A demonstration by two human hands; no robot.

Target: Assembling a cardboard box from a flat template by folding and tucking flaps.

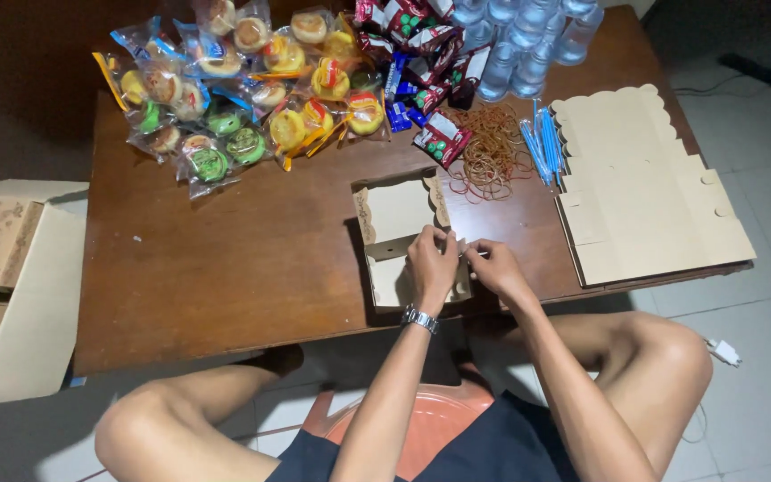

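Small cardboard box (401,234), half-folded, sits on the brown wooden table (225,259) near its front edge, right of centre. Scalloped flaps stand up at the box's far side; the interior is open to the camera.

Left hand (431,261), with a metal wristwatch (420,319) on the wrist, lies over the box's near right corner, fingers curled and pinching the box's right wall. Right hand (495,267) is just beside it on the right, fingertips pinched on the same edge or flap. The two hands are nearly touching. Both are closed in a grip on the box; the exact contact point is hidden by the fingers.

So the box is directly under and left of the hands, mostly uncovered on its far and left parts.

Around it:
- stack of flat unfolded box blanks (644,192) to the right, overhanging the table edge
- loose rubber bands (491,152) and blue straws (542,147) just beyond the box
- pile of wrapped pastries (243,89) at far left, dark snack packets (421,54) at far centre, water cups (519,40) at far right
- open carton (20,286) on the floor to the left of the table
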